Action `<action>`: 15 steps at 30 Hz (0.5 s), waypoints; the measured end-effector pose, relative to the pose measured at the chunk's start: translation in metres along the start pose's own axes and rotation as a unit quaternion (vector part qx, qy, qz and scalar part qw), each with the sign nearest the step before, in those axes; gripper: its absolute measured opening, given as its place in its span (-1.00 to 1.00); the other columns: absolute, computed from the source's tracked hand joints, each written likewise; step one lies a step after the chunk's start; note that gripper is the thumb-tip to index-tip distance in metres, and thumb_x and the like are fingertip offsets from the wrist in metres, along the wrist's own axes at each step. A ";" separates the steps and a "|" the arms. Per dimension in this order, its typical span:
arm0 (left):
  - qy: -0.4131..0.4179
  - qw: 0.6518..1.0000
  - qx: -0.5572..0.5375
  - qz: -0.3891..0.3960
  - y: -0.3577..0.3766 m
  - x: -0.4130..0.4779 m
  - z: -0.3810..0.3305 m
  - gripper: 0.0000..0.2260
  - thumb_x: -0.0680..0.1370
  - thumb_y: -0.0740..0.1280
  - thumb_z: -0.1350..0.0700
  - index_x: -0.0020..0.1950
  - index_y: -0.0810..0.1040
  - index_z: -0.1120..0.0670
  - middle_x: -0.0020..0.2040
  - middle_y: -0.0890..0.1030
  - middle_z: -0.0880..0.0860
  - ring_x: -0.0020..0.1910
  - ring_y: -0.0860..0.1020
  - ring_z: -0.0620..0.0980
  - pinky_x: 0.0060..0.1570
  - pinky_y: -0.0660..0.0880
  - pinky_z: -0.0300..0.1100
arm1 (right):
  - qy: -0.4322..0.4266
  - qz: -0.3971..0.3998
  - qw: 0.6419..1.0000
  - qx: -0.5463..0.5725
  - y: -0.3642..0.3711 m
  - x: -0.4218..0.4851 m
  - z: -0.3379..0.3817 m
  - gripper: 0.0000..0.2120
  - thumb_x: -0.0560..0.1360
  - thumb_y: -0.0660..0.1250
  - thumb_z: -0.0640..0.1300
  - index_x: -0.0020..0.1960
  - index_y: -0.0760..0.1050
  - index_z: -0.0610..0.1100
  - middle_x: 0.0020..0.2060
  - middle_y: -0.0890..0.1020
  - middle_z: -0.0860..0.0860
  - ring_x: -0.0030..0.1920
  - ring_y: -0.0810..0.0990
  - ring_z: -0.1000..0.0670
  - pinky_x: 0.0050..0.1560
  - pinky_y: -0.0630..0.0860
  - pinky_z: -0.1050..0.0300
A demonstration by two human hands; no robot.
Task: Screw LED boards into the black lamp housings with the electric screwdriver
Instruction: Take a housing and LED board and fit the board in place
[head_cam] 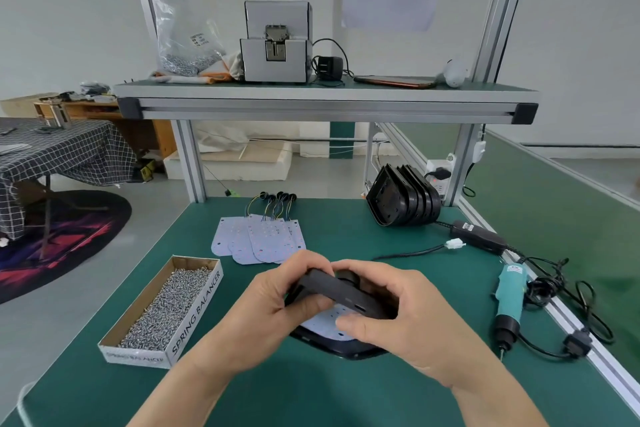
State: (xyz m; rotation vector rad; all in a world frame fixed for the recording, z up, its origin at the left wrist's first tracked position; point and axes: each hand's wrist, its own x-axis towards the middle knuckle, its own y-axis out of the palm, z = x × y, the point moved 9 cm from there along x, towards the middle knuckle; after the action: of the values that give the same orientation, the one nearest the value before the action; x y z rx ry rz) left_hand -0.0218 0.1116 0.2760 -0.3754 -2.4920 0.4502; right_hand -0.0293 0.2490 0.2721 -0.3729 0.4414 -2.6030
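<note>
A black lamp housing (341, 295) is tilted up off the green bench, its near rim low by the mat. My left hand (277, 308) grips its left end and my right hand (391, 315) grips its right end. A white LED board (323, 324) lies inside the housing, and my right thumb rests on it. Several more LED boards (259, 239) with wires lie fanned out behind my hands. The teal electric screwdriver (508, 298) lies on the bench at the right, tip toward me, untouched.
An open cardboard box of screws (166, 305) sits left of my hands. A stack of black housings (403, 199) leans at the back right. Cables and a power adapter (479, 236) run along the right rail. A screw feeder (277, 42) stands on the upper shelf.
</note>
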 end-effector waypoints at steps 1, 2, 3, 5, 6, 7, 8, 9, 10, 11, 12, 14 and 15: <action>0.003 1.000 0.002 -0.004 0.000 -0.001 0.000 -0.85 0.59 0.36 0.16 0.06 0.50 -0.09 -0.13 0.53 -0.08 -0.17 0.44 -0.12 -0.09 0.39 -0.34 | -0.012 -0.011 1.000 -0.020 0.000 -0.001 0.002 -0.56 0.37 0.48 -0.10 0.24 0.61 0.08 0.02 0.70 0.09 0.03 0.66 0.03 0.10 0.58 0.15; 0.008 1.000 0.007 -0.010 0.000 -0.002 -0.001 -0.86 0.59 0.36 0.15 0.06 0.50 -0.09 -0.15 0.53 -0.06 -0.19 0.42 -0.11 -0.12 0.38 -0.33 | -0.026 -0.025 0.998 -0.042 0.000 -0.002 0.006 -0.59 0.38 0.46 -0.12 0.22 0.62 0.08 -0.01 0.69 0.09 -0.01 0.65 0.03 0.07 0.58 0.14; 0.014 1.000 0.011 -0.017 0.000 -0.003 -0.002 -0.87 0.59 0.36 0.14 0.05 0.50 -0.09 -0.16 0.52 -0.05 -0.21 0.40 -0.11 -0.14 0.37 -0.33 | -0.042 -0.041 0.996 -0.070 0.000 -0.003 0.009 -0.61 0.39 0.43 -0.14 0.20 0.62 0.09 -0.04 0.68 0.08 -0.05 0.63 0.04 0.04 0.56 0.13; 0.023 0.999 0.011 -0.022 0.000 -0.005 -0.004 -0.88 0.59 0.36 0.13 0.04 0.50 -0.10 -0.19 0.50 -0.10 -0.23 0.38 -0.15 -0.18 0.35 -0.35 | -0.082 -0.070 0.985 -0.132 0.002 -0.007 0.017 -0.66 0.41 0.37 -0.18 0.13 0.60 0.11 -0.13 0.66 0.06 -0.13 0.57 -0.01 -0.04 0.53 0.06; 0.024 0.999 0.008 -0.021 0.001 -0.005 -0.004 -0.88 0.59 0.35 0.13 0.04 0.50 -0.10 -0.19 0.49 -0.14 -0.24 0.38 -0.16 -0.19 0.35 -0.36 | -0.101 -0.082 0.979 -0.156 0.003 -0.009 0.021 -0.68 0.42 0.36 -0.18 0.11 0.59 0.12 -0.16 0.64 0.05 -0.16 0.55 -0.03 -0.07 0.51 0.02; 0.024 1.000 0.005 -0.018 0.001 -0.006 -0.004 -0.88 0.60 0.36 0.12 0.04 0.51 -0.11 -0.19 0.49 -0.16 -0.25 0.38 -0.17 -0.19 0.35 -0.36 | -0.113 -0.092 0.974 -0.171 0.004 -0.010 0.024 -0.69 0.42 0.35 -0.16 0.10 0.58 0.12 -0.17 0.64 0.04 -0.18 0.54 -0.04 -0.09 0.50 0.01; 0.023 1.000 0.002 -0.015 0.001 -0.006 -0.003 -0.88 0.60 0.36 0.11 0.04 0.51 -0.12 -0.19 0.50 -0.17 -0.25 0.38 -0.18 -0.19 0.35 -0.37 | -0.119 -0.099 0.971 -0.181 0.004 -0.011 0.025 -0.70 0.42 0.34 -0.13 0.11 0.57 0.13 -0.19 0.63 0.05 -0.19 0.53 -0.04 -0.11 0.49 0.03; 0.023 1.000 -0.001 -0.013 0.002 -0.006 -0.002 -0.87 0.60 0.36 0.11 0.04 0.51 -0.12 -0.19 0.50 -0.18 -0.26 0.38 -0.19 -0.19 0.35 -0.38 | -0.123 -0.104 0.969 -0.188 0.003 -0.011 0.026 -0.71 0.42 0.33 -0.10 0.12 0.57 0.13 -0.20 0.63 0.05 -0.19 0.53 -0.04 -0.13 0.48 0.05; 0.021 1.000 -0.003 -0.013 0.003 -0.006 0.000 -0.87 0.60 0.36 0.12 0.04 0.51 -0.12 -0.19 0.50 -0.18 -0.25 0.39 -0.19 -0.19 0.35 -0.38 | -0.127 -0.105 0.967 -0.196 0.003 -0.011 0.026 -0.70 0.42 0.31 -0.08 0.12 0.57 0.14 -0.21 0.62 0.06 -0.20 0.53 -0.03 -0.15 0.48 0.06; 0.016 1.000 -0.006 -0.015 0.003 -0.007 0.003 -0.87 0.60 0.36 0.13 0.03 0.51 -0.11 -0.19 0.50 -0.16 -0.25 0.39 -0.18 -0.18 0.35 -0.37 | -0.130 -0.104 0.964 -0.205 0.003 -0.011 0.026 -0.70 0.42 0.31 -0.08 0.13 0.57 0.14 -0.21 0.62 0.07 -0.20 0.53 -0.03 -0.15 0.48 0.07; 0.010 1.000 -0.009 -0.018 0.004 -0.007 0.006 -0.88 0.59 0.37 0.13 0.03 0.51 -0.10 -0.19 0.51 -0.12 -0.24 0.39 -0.16 -0.17 0.36 -0.35 | -0.131 -0.102 0.964 -0.209 0.003 -0.010 0.025 -0.69 0.42 0.31 -0.09 0.13 0.58 0.14 -0.21 0.62 0.07 -0.20 0.53 -0.02 -0.16 0.48 0.07; 0.002 0.999 -0.010 -0.030 0.004 -0.007 0.012 -0.87 0.59 0.38 0.13 0.04 0.52 -0.10 -0.17 0.53 -0.07 -0.21 0.41 -0.12 -0.14 0.37 -0.32 | -0.122 -0.086 0.967 -0.205 0.003 -0.007 0.020 -0.66 0.43 0.35 -0.15 0.15 0.60 0.14 -0.19 0.64 0.09 -0.18 0.55 0.00 -0.15 0.49 0.14; -0.002 0.999 -0.003 -0.036 0.004 -0.005 0.016 -0.86 0.58 0.39 0.12 0.04 0.53 -0.11 -0.16 0.54 -0.07 -0.20 0.43 -0.11 -0.13 0.38 -0.32 | -0.112 -0.076 0.974 -0.183 0.001 -0.003 0.014 -0.62 0.44 0.38 -0.19 0.18 0.61 0.16 -0.15 0.65 0.13 -0.15 0.58 0.05 -0.12 0.49 0.23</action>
State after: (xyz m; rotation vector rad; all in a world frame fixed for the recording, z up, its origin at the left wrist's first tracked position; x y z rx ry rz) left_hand -0.0260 0.1094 0.2594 -0.2863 -2.5028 0.4142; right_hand -0.0218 0.2464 0.2839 -0.8431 0.8438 -2.5766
